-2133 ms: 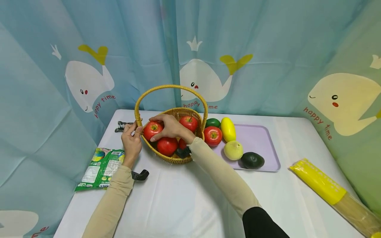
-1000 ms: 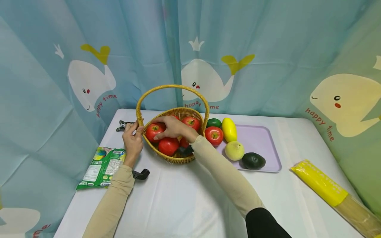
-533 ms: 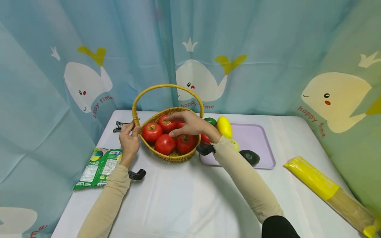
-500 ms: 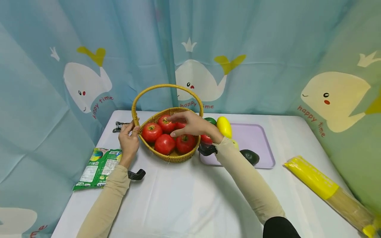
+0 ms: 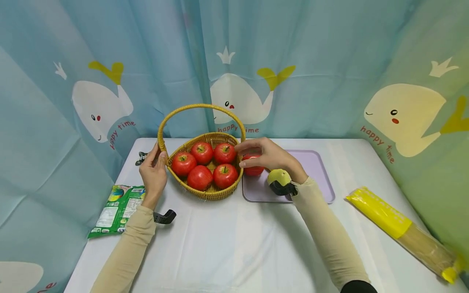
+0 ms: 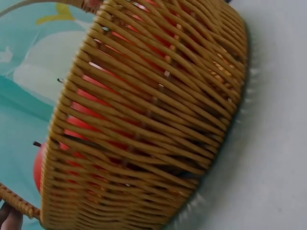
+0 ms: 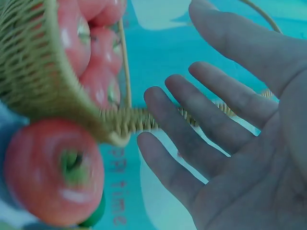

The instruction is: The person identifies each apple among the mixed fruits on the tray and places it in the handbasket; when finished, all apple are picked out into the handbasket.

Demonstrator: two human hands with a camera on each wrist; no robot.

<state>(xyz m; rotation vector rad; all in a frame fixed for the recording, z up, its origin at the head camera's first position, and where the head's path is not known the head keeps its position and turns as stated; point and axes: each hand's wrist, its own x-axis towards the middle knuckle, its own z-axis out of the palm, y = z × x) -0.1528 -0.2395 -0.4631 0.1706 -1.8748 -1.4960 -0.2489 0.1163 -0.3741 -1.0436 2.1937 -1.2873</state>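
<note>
In the head view a wicker basket [image 5: 212, 194] with a tall arched handle stands on the table. Inside it lie several red apples [image 5: 200, 178]. My left hand [image 5: 153, 177] grips the left foot of the handle, thumb in front and fingers behind; its fingertips show at the lower left corner of the left wrist view. By the basket's right rim hovers my right hand [image 5: 269, 154], fingers spread and holding nothing, as the right wrist view shows. Just under it, one red apple [image 7: 55, 172] sits outside the basket, against its wall.
A lilac tray [image 5: 311, 156] lies to the right, a pale yellow-green round fruit [image 5: 278, 176] on it, partly behind the wrist camera. A green snack bag [image 5: 113, 209] is at left, a dark small object [image 5: 141, 158] behind it. A yellow-ended noodle pack [image 5: 381, 213] lies far right.
My right hand let go of an apple at the basket's left side and moved right, out past the rim. The apples inside are uncovered. My left hand stays at the handle.
</note>
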